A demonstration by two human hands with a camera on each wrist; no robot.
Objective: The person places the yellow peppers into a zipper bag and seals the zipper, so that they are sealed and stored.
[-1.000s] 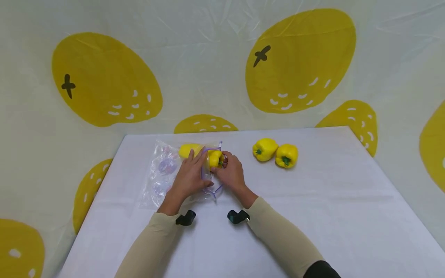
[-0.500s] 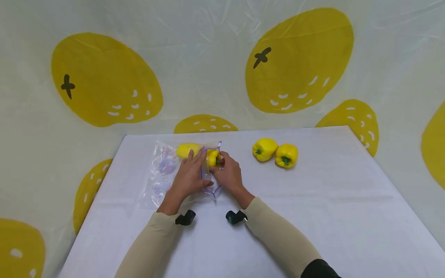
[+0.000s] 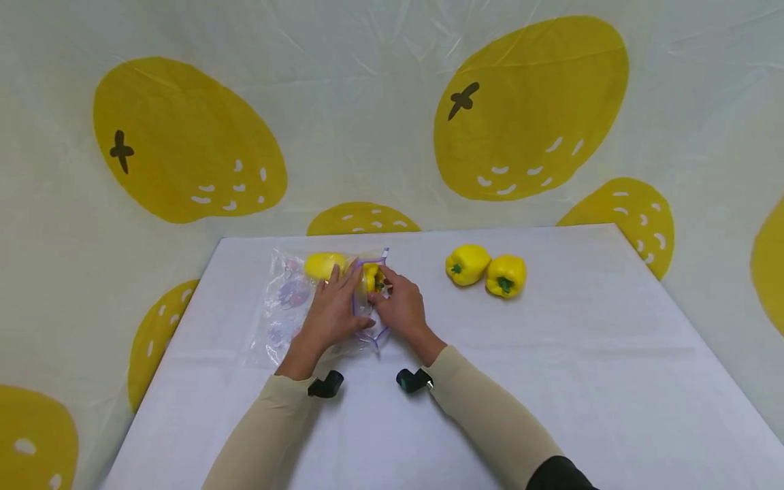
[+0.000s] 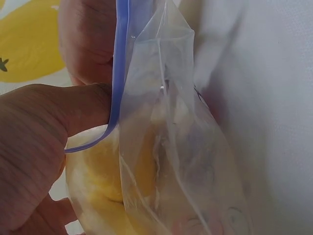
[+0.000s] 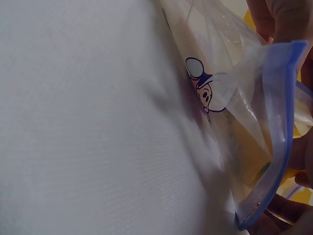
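A clear plastic zip bag (image 3: pixel 278 320) with a purple closure strip (image 5: pixel 288 122) was spread on the white-covered counter (image 3: pixel 582 374) toward its far-left corner, the mouth of the bag turned to the right edge. Over the preceding second, a glossy yellow bell pepper (image 3: pixel 371 275), its green stem facing outward, was shifted leftward into the bag, so that less of it was exposed at the mouth. A smooth yellow rounded form (image 3: pixel 325 266) under the film, judged to be another pepper, was displaced with it toward the left edge. The entering pepper was held at its stem end by the curled fingers and thumb of the right hand (image 3: pixel 401 303), which was also carried slightly leftward. The left hand (image 3: pixel 331 309) was kept in place, its fingers laid nearly straight across the film and its thumb set at the strip; no grip was evident there. Insertion was therefore judged well advanced but incomplete. Two loose yellow bell peppers (image 3: pixel 468 265) were left unmoved, side by side near the far edge, right of its middle.
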